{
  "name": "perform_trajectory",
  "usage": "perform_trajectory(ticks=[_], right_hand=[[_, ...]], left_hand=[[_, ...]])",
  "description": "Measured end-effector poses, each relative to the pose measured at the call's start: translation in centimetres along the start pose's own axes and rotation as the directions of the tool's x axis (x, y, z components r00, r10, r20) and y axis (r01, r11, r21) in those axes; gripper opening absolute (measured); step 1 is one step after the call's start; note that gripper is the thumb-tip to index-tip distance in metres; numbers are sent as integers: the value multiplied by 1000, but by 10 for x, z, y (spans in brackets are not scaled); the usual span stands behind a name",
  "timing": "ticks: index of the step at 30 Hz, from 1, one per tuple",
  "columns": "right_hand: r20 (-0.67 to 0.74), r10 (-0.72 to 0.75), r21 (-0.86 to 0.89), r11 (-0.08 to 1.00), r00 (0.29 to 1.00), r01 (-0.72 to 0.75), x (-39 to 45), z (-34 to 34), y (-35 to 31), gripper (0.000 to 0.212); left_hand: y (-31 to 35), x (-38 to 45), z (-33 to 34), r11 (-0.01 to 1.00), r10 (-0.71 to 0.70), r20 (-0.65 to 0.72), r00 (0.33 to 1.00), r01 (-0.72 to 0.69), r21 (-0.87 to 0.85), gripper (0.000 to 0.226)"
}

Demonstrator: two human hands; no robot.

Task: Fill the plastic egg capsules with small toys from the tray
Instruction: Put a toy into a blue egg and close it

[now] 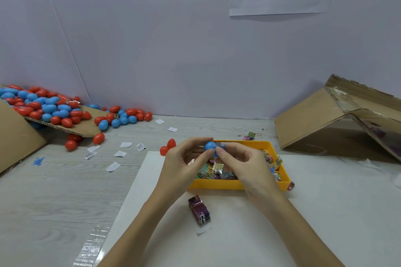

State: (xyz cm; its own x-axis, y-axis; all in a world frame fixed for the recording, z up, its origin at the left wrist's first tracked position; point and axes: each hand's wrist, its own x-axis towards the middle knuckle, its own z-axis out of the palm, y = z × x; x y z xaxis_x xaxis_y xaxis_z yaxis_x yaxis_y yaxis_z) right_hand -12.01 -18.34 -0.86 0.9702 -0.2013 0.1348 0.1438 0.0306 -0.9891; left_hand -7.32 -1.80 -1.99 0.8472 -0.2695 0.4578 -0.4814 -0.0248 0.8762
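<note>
Hands meet over the far rim of the yellow tray (236, 185): the left hand (182, 162) and right hand (243, 163) both pinch a blue egg capsule (210, 146) with curled fingers (196, 143), a wrapped toy apparently at its mouth. Many wrapped toys (218, 169) remain in the tray, and a heap of red and blue capsules (50, 110) lies far left of it, so much seems left. Desk (54, 184) left of the tray offers room; a cardboard box (338, 119) crowds its right.

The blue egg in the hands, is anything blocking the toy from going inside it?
Nothing visible blocks it. The left hand holds the blue egg above the yellow tray, and the right hand is pressing a wrapped toy straight against it.
</note>
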Motion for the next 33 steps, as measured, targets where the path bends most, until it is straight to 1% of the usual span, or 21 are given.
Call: perform_trajectory(ticks=[2,4,7,9,14,17,19,22,25,27,30,33], right_hand=[[33,92,121,988,995,-95,0,0,-3,28],[95,168,255,949,981,-187,0,0,-6,37],[210,252,447,835,945,-321,-1,0,-10,32],[273,279,499,777,921,-384,-2,1,-12,27],[404,340,556,646,849,-523,-4,3,-14,21],[456,364,588,561,812,-582,-4,5,-13,23],[464,380,602,527,800,-600,-5,5,-13,27],[461,399,598,520,793,-609,-5,4,-14,35],[475,409,583,516,779,-627,-5,4,-15,44],[489,412,573,513,769,-639,-5,5,-15,46],[477,418,582,509,773,-634,-5,5,-15,42],[463,416,597,507,783,-622,-5,5,-14,38]], left_hand=[[1,0,3,998,60,4,998,-60,31,42],[1,0,3,990,113,0,994,-112,80,47],[2,0,2,977,162,-3,987,-160,144,44],[3,-1,3,973,173,15,985,-173,152,43],[4,-2,6,949,244,16,970,-242,203,38],[4,-2,3,951,242,-10,970,-235,203,37],[5,-2,3,963,218,-21,976,-212,165,37],[7,-2,4,990,130,-43,991,-127,60,39],[8,-2,4,997,76,-58,995,-75,26,42],[9,-2,4,997,78,-60,995,-78,16,37],[9,-2,7,996,93,-59,994,-93,-10,25],[7,-2,9,993,114,-48,992,-115,-14,23]])
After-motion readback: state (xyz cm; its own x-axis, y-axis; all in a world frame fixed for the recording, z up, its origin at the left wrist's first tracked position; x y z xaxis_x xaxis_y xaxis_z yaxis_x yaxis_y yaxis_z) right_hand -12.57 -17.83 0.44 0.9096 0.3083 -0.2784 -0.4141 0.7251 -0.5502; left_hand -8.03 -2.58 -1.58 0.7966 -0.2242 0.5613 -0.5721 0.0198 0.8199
